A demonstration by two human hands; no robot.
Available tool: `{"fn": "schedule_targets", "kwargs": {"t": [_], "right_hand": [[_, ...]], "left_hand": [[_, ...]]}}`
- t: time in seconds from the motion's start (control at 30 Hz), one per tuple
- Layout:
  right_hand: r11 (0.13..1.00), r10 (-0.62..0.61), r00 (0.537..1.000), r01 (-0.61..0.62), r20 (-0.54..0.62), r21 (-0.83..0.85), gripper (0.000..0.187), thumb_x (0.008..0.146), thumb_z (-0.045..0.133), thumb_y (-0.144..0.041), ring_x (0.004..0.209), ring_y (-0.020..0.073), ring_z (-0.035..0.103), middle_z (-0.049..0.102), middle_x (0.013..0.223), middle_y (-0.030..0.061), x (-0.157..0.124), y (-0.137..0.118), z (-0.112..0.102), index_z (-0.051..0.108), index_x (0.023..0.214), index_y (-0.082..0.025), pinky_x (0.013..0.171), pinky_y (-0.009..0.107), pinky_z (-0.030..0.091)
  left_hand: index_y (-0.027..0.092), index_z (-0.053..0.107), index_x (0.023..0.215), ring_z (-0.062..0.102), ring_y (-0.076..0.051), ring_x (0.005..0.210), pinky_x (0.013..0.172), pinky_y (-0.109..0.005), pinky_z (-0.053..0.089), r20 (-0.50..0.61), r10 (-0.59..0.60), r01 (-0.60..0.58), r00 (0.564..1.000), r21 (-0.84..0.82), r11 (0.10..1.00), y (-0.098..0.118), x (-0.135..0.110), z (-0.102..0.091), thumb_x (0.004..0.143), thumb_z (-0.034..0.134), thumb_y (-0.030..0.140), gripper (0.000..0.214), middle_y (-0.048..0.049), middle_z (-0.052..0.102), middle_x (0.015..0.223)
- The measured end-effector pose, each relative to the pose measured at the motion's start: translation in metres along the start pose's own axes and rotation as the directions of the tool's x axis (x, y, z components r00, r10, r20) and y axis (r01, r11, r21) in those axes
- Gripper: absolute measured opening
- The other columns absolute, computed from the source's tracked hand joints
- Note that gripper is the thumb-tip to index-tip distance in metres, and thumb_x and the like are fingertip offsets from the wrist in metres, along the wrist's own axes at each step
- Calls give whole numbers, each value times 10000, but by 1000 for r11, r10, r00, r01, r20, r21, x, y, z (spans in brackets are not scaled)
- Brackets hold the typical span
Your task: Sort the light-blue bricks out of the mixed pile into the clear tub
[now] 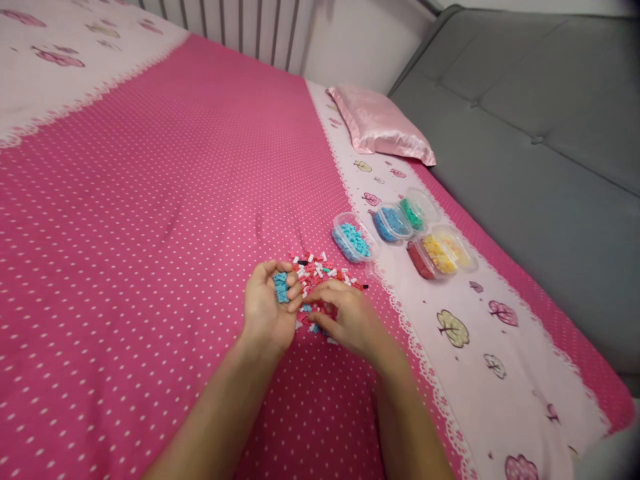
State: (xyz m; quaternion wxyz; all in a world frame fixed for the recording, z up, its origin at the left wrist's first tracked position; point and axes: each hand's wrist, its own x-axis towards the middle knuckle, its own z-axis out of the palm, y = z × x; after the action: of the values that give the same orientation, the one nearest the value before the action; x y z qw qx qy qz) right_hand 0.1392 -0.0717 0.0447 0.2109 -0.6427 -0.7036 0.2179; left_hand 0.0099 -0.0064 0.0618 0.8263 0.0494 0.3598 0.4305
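Observation:
My left hand (270,303) is palm up with its fingers curled, cupping several small blue plastic pieces (281,287). Just to its right, my right hand (345,313) reaches palm down over a loose pile of small plastic pieces (316,270). The pile is mostly red and white, with a few blue, green and black ones. Thumb and forefinger of the right hand are apart, their tips near a blue piece (307,308). Part of the pile is hidden under that hand.
Beyond the pile stands a clear tub (353,238) of light blue pieces. Farther right are tubs of blue (393,222), green (411,213), red (419,260) and yellow pieces (440,255). A pink pillow (383,123) lies near the grey headboard (525,127). Everything rests on a dotted pink bedsheet (200,200).

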Motion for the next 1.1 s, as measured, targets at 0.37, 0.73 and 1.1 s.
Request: {"fn": "schedule_targets", "kwargs": {"t": [0.37, 0.73, 1.1], "right_hand": [[993, 37, 999, -36, 15, -113, 209, 774, 613, -157, 898, 184, 544, 560, 963, 38, -1, 8, 13, 608, 980, -196, 760, 297, 417], [984, 30, 999, -25, 26, -177, 254, 791, 628, -217, 847, 176, 546, 575, 919, 32, 2, 7, 16, 641, 1045, -211, 723, 281, 404], [963, 72, 997, -70, -2, -261, 178, 786, 522, -151, 832, 171, 567, 608, 907, 33, 3, -1, 16, 624, 921, -205, 682, 260, 372]], "left_hand": [[162, 452, 600, 317, -72, 351, 332, -176, 230, 12, -4, 4, 1000, 17, 1000, -2, 2, 0, 836, 325, 178, 269, 25, 386, 452], [158, 457, 611, 323, -72, 359, 339, -177, 221, 5, 3, -3, 1000, 24, 1000, -5, 4, -3, 823, 331, 163, 247, 23, 391, 461], [157, 457, 600, 319, -71, 360, 335, -175, 226, 6, -9, 9, 1000, 8, 1000, -4, 2, 0, 835, 322, 167, 271, 21, 387, 462]]}}
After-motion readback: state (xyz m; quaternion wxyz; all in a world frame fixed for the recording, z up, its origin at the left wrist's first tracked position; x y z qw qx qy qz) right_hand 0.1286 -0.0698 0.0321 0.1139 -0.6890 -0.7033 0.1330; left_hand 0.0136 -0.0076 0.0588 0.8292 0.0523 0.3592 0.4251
